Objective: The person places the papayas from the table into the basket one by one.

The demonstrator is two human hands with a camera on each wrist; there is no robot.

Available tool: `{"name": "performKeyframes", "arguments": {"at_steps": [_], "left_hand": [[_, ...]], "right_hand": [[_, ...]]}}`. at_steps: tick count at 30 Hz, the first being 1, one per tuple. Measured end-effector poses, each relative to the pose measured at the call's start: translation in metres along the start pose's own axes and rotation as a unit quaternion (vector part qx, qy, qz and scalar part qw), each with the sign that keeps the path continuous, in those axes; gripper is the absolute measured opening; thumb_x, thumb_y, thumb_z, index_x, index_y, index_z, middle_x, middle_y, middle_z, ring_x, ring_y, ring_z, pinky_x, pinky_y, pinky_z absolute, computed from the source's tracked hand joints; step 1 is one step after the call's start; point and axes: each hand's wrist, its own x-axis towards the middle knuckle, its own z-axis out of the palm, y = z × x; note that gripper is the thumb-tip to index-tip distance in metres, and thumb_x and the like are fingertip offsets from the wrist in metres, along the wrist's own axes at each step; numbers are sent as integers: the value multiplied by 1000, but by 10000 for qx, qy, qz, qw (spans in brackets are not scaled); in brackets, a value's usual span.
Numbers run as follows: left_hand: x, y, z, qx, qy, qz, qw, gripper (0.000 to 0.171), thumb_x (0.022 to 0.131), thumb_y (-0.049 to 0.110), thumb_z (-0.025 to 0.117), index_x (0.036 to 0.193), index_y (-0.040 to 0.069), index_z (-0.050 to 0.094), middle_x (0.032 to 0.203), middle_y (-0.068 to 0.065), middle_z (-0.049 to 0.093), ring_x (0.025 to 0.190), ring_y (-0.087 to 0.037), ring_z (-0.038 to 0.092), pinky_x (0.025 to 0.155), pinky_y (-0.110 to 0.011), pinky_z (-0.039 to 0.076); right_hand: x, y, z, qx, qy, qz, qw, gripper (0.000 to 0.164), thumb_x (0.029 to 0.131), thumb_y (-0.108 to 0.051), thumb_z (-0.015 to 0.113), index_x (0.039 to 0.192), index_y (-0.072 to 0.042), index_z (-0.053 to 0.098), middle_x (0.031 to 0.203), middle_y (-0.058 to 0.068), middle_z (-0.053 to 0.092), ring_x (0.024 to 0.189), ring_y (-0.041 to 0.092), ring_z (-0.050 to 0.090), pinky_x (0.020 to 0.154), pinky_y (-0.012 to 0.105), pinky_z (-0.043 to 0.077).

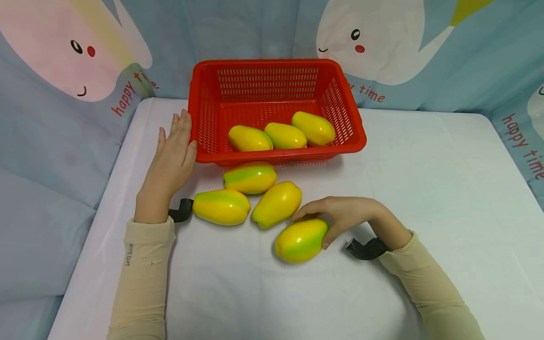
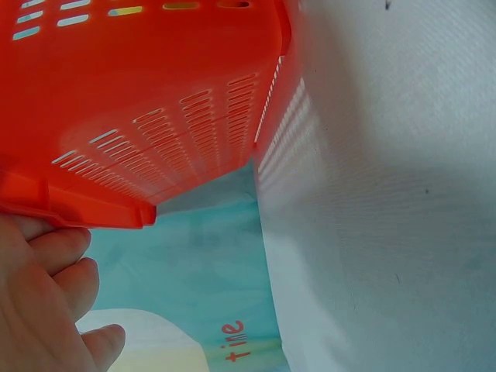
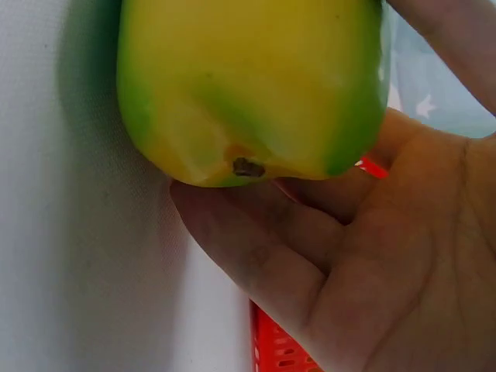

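Note:
My left hand (image 1: 172, 156) lies with straight fingers against the left rim of a red plastic basket (image 1: 276, 158). In the left wrist view, its fingertips touch the rim from outside. Thumb and fingers of my right hand (image 1: 346, 215) are around a yellow-green papaya (image 1: 301, 241) on the table. The right wrist view shows the stem end of that papaya (image 3: 248, 101) close up beside the palm. Left of it lie a second papaya (image 1: 277, 204), another papaya (image 1: 222, 207) and one (image 1: 250, 178) by the basket's front. Three papayas (image 1: 285, 136) rest inside the basket.
A white cloth covers the table (image 1: 425, 189). Behind it hangs a blue curtain (image 1: 263, 28) with cartoon whales, close to the basket's back. Black wrist mounts (image 1: 366, 249) stick out below both wrists.

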Motion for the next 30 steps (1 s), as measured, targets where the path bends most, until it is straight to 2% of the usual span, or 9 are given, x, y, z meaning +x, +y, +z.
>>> {"name": "performKeyframes", "arguments": {"at_steps": [9,15,30], "left_hand": [[0,0,0,24,-6,1,10000,60,100,26,28,151,6,7,157,-6,5,144,-20,0,113,-48,-4],[0,0,0,10,-6,8,10000,60,100,27,28,151,6,7,157,-6,5,144,-20,0,113,-49,-4],[0,0,0,21,-5,-3,10000,60,100,27,27,152,6,6,157,-6,5,144,-20,0,113,-49,-3]], "right_hand": [[2,-2,2,-73,-174,-140,9997,75,74,-21,81,139,-10,46,139,-2,48,125,12,44,107,32,33],[2,0,3,-90,-140,-297,9994,74,75,-30,79,138,-8,46,138,0,50,124,12,45,106,32,34],[-5,-1,-3,-155,-31,-228,9996,67,80,-30,76,136,-8,48,135,-1,52,119,12,48,103,32,37]]}}
